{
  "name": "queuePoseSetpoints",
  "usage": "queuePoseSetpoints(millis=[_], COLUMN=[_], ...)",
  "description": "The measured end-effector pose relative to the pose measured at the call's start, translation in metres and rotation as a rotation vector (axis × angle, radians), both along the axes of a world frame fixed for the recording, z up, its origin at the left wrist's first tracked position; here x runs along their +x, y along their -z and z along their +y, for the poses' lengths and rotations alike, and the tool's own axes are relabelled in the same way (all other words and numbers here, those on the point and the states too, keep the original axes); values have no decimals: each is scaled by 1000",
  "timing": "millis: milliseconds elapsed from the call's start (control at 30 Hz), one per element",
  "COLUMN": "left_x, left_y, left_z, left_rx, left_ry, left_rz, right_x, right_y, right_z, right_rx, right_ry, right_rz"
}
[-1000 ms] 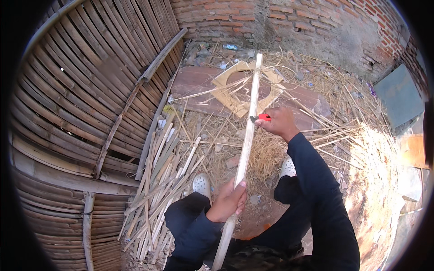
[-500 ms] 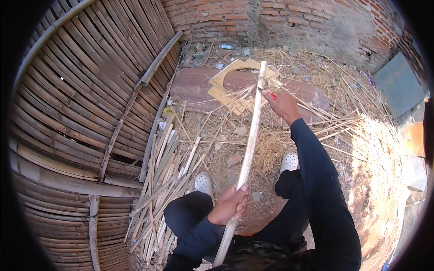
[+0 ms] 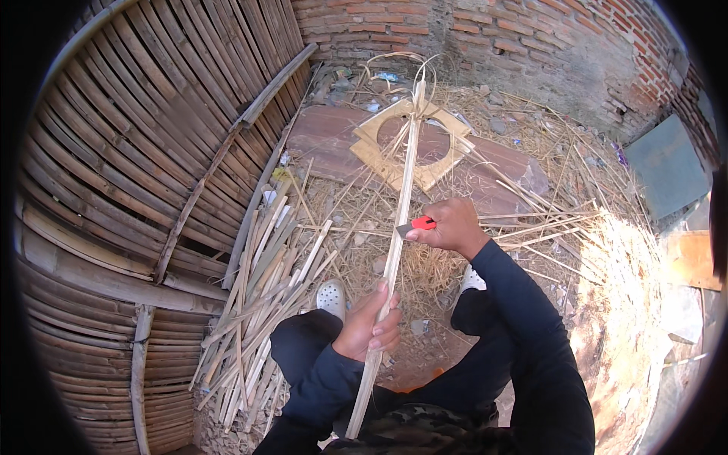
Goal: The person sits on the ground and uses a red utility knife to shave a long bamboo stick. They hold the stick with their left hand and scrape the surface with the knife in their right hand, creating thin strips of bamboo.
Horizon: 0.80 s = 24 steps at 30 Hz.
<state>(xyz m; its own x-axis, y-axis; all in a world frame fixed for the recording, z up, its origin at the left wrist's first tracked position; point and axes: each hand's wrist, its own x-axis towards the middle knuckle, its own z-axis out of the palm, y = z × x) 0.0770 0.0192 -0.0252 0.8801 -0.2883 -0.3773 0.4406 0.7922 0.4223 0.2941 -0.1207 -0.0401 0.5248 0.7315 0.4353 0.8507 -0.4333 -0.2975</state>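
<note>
A long, pale strip of split bamboo (image 3: 406, 171) slants from my lap up and away from me. Wrapped around its lower part, my left hand (image 3: 369, 326) grips the strip. My right hand (image 3: 453, 225) is closed on a red-handled cutter knife (image 3: 418, 224), whose dark blade lies against the strip's right edge around mid-length. Thin shavings (image 3: 425, 72) curl at the strip's far end. Beyond it, under the tip, a square wooden board with a round hole (image 3: 438, 171) lies on a reddish-brown slab (image 3: 516, 165).
Cut bamboo strips (image 3: 250, 303) are piled left of my feet. On that side stands a bamboo-slat wall (image 3: 114, 144); a brick wall (image 3: 523, 34) closes the far side. Shavings and thin sticks (image 3: 542, 227) litter the ground. A grey-green panel (image 3: 667, 167) leans at right.
My right hand with the knife has come back along the strip toward me. The strip's far end has swung left, and long curled shavings now show there.
</note>
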Motion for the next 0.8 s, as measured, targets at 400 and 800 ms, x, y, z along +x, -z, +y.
queuePoseSetpoints(millis=[400, 800], left_x=[-3, -1], left_y=[-11, 10], left_z=[1, 14], left_rx=[188, 83], left_ry=[19, -31], left_rz=[18, 19], right_x=[42, -32], right_y=[8, 0], right_z=[7, 17], right_rx=[22, -155], right_ry=[147, -108], right_rz=[27, 229])
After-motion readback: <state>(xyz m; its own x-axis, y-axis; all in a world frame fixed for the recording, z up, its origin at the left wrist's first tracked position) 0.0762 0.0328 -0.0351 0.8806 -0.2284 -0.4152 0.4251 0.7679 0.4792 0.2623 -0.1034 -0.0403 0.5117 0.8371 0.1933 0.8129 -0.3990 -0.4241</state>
